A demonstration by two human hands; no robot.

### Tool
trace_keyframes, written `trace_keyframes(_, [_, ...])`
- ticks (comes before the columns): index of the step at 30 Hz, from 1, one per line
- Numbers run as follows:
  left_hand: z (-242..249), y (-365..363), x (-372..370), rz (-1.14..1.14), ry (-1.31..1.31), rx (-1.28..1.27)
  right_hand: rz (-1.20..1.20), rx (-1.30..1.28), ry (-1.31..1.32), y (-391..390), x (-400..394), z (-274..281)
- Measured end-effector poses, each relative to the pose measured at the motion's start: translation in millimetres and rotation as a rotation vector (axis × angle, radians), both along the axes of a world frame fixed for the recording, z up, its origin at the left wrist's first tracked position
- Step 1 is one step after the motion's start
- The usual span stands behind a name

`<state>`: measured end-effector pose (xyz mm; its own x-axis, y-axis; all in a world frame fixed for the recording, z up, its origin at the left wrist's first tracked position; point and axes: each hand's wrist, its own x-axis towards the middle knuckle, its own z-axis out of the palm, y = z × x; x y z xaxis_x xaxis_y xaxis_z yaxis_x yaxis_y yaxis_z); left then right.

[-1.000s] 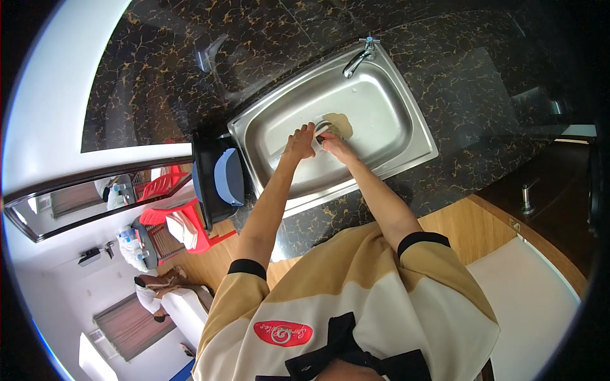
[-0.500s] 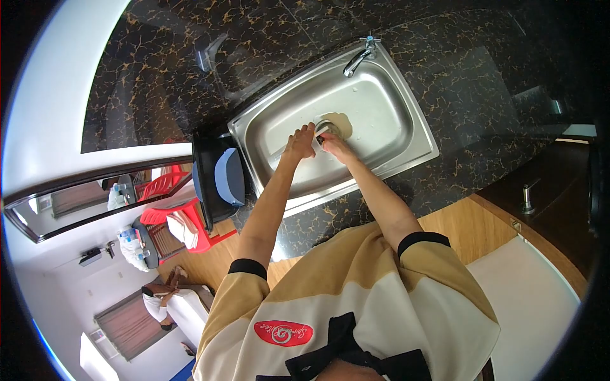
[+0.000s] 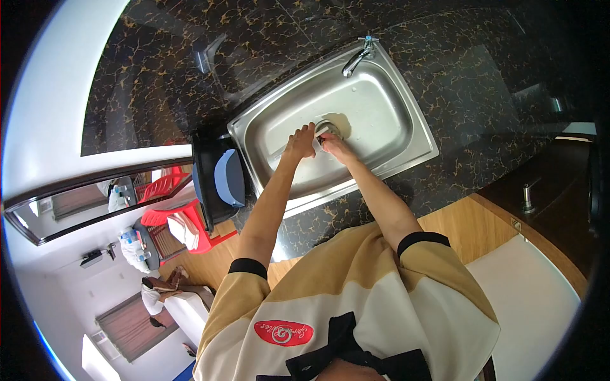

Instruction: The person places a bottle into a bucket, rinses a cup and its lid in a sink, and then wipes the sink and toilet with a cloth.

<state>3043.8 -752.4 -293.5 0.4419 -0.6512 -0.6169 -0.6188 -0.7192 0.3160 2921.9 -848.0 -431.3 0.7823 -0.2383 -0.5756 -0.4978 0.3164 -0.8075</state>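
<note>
Both hands are low in the stainless steel sink (image 3: 273, 124), close together near the drain (image 3: 328, 126). My left hand (image 3: 298, 143) is closed over a pale, long, thin thing (image 3: 323, 131), whose end shows past the fingertips. What looks like its other end comes out at the left. Just to the right, my right hand (image 3: 335, 146) has its fingers curled in beside that end. Whatever it grips is hidden by the fingers. A shallow puddle of brownish water (image 3: 344, 122) lies around the drain. The chrome faucet (image 3: 359, 60) stands over the far right corner.
Dark marbled countertop (image 3: 445, 95) surrounds the sink. At its left is a black container with a blue piece (image 3: 229, 178). A red chair (image 3: 197, 222) with a cloth stands lower left, and another person (image 3: 159, 295) bends over a white surface beyond. A wooden ledge (image 3: 540, 247) runs at right.
My right hand has shifted very slightly beside the drain, and my left hand stays almost still. The brownish puddle looks slightly smaller. In the background, the other person has moved a little.
</note>
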Motion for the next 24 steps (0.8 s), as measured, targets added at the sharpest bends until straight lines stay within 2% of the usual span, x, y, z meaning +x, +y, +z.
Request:
trace_keyframes(3, [-2.0, -2.0, 1.5, -0.012, -0.002, 0.022, -0.007, 0.081, 0.079, 2.8, 4.3, -11.4])
trace_keyframes(6, [-6.1, -2.7, 2.6, -0.024, -0.004, 0.041, 0.043, -0.086, -0.003, 3.2, -2.6, -5.5])
trace_keyframes(10, [-7.2, -1.8, 2.2, -0.012, -0.004, 0.035, -0.022, 0.023, 0.061, 5.6, 1.6, 9.7])
trace_keyframes(12, [-7.1, 2.3, 1.3, 0.031, 0.019, -0.049, 0.008, 0.020, 0.084, -1.8, 7.4, 26.6])
trace_keyframes(15, [-9.8, 10.0, -1.8, 0.100, 0.071, -0.222, 0.015, -0.171, -0.033, -13.4, 9.5, 51.9])
trace_keyframes(18, [-9.0, 25.2, -10.1, 0.202, 0.125, -0.415, 0.108, -0.128, 0.078, -22.4, 14.6, 62.6])
trace_keyframes(21, [5.3, 43.9, -22.5, 0.301, 0.149, -0.586, 0.159, -0.140, 0.092, -22.5, 15.1, 109.1])
trace_keyframes(24, [20.2, 60.5, -32.2, 0.403, 0.141, -0.706, 0.144, -0.225, 0.069, -14.4, 18.9, 122.4])
